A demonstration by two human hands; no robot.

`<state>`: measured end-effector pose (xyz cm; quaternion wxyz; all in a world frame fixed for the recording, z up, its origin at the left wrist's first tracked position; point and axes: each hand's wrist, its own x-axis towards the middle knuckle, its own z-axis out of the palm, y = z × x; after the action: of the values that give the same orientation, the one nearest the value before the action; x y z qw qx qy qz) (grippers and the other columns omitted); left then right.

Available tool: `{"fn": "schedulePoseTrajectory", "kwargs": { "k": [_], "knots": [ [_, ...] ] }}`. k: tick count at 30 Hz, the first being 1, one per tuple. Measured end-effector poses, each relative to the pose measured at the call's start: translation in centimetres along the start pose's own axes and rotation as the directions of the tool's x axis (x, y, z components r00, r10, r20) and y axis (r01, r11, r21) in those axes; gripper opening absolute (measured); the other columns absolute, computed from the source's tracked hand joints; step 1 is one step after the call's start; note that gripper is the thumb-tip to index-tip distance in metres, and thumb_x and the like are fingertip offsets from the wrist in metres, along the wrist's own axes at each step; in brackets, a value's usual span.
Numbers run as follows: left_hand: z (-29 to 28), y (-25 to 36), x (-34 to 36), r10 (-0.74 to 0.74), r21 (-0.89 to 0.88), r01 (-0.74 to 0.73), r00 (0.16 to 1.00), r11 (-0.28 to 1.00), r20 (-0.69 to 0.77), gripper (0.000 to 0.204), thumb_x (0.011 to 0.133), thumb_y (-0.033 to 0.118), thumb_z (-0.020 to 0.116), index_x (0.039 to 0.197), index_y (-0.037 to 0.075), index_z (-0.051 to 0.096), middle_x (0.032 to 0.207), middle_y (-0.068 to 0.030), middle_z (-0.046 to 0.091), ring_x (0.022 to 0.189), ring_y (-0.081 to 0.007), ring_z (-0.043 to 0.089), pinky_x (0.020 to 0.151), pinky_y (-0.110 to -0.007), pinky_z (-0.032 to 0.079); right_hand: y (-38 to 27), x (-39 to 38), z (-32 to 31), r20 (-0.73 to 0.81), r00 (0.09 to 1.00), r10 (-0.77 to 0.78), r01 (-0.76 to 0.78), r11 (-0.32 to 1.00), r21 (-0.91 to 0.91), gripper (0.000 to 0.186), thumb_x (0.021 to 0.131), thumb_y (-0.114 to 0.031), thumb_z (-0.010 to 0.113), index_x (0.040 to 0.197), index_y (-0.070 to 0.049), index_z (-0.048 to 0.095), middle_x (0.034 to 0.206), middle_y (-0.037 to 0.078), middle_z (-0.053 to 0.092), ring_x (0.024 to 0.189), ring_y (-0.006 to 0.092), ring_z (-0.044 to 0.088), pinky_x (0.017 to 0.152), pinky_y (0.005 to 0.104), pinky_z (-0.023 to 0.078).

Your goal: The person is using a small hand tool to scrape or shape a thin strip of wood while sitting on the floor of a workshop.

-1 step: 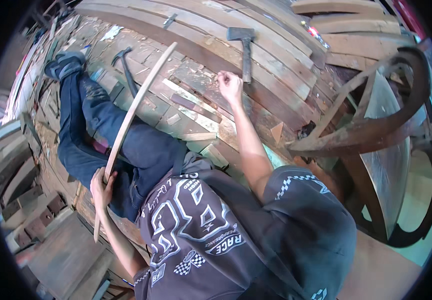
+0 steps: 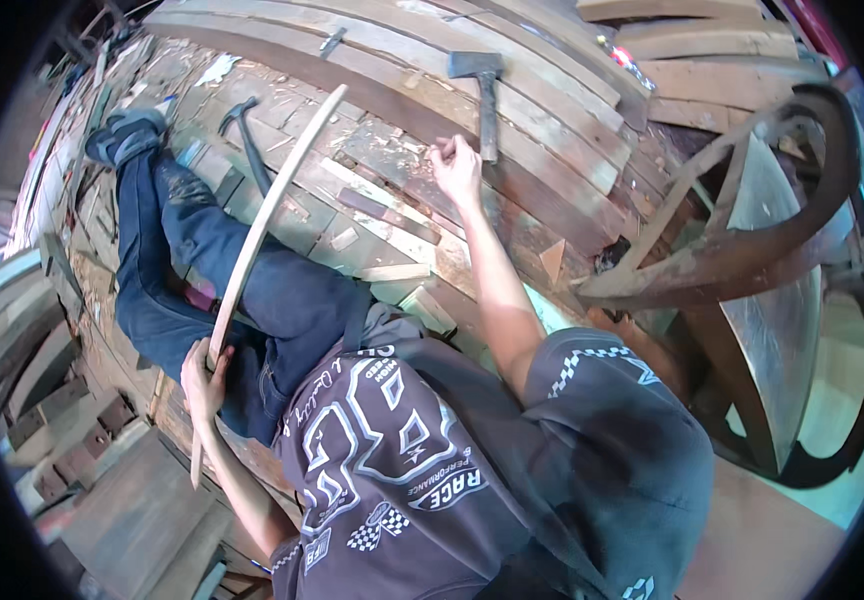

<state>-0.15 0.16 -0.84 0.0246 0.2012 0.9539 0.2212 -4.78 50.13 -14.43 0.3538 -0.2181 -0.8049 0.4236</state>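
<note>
A long, thin, slightly curved strip of pale wood slants across my lap, its far end raised past my thigh. My left hand is closed around its lower part, thumb on top. Out in front, my right hand is closed, thumb and fingers pinched together; anything between them is too small to make out. Just beyond that hand lies a hammer with a broad dark head on the planks. A second, black hammer rests on the floor past the strip, near my legs.
Long planks lie side by side at the far side, with a small metal piece on them. Wood chips and offcuts litter the floor. A curved wooden frame stands close on my right. Wood blocks are heaped at left.
The view has shifted very slightly. My right hand's fingers have turned a little; my left hand stays on the strip.
</note>
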Motion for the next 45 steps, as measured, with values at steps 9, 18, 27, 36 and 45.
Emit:
{"fn": "schedulePoseTrajectory", "kwargs": {
  "k": [9,18,27,36,45],
  "knots": [
    [0.0,0.6,0.6,-0.017,-0.003,0.017,0.999,1.000,0.040,0.025,0.085,0.018,0.071,0.083,-0.001,0.055,0.071,-0.0152,0.045,0.064,-0.0319,0.046,0.060,-0.039,0.037,-0.8,0.9,-2.0,-0.063,0.998,-0.028,0.037,0.989,0.146,0.020,0.072,0.002,0.052,0.061,0.000,0.036,0.055,0.015,0.044,0.049,0.0224,0.052,0.049,0.0344,0.039],
    [-0.2,1.1,0.7,-0.045,-0.020,0.046,0.998,0.999,0.052,0.032,0.086,0.023,0.071,0.078,-0.002,0.051,0.069,-0.0130,0.043,0.060,-0.0274,0.041,0.058,-0.038,0.035,-0.6,2.0,-2.1,-0.034,0.998,-0.044,0.051,0.968,0.246,0.013,0.075,0.003,0.048,0.063,0.001,0.042,0.054,0.011,0.030,0.049,0.0112,0.033,0.045,0.0305,0.028],
    [0.0,0.8,0.8,-0.034,-0.021,0.035,0.999,0.999,0.042,0.031,0.085,0.020,0.071,0.077,-0.002,0.050,0.068,-0.0135,0.043,0.061,-0.0288,0.042,0.058,-0.038,0.036,-3.0,1.9,-2.4,0.141,0.987,0.070,-0.105,0.962,0.253,0.025,0.095,-0.016,0.056,0.089,0.001,0.073,0.072,0.011,0.071,0.063,0.0117,0.066,0.057,0.0277,0.050],
    [-0.1,0.6,0.6,-0.076,-0.027,0.078,0.995,0.997,0.072,0.027,0.085,0.019,0.070,0.080,-0.001,0.054,0.071,-0.0139,0.046,0.061,-0.0289,0.044,0.059,-0.038,0.037,-3.2,2.2,-2.2,0.180,0.981,-0.076,0.017,0.951,0.309,0.039,0.098,-0.021,0.041,0.105,0.001,0.072,0.116,0.017,0.068,0.087,0.0247,0.069,0.081,0.0344,0.053],
    [-0.1,0.9,0.7,-0.072,0.005,0.072,0.996,0.997,0.057,0.026,0.085,0.018,0.070,0.081,-0.001,0.053,0.071,-0.0146,0.047,0.063,-0.0307,0.047,0.061,-0.038,0.038,-3.0,1.8,-2.0,-0.016,0.974,-0.226,0.227,0.973,0.045,0.035,0.085,-0.008,0.046,0.106,-0.001,0.073,0.090,0.017,0.073,0.101,0.0284,0.066,0.088,0.0356,0.051]
  ]
}}
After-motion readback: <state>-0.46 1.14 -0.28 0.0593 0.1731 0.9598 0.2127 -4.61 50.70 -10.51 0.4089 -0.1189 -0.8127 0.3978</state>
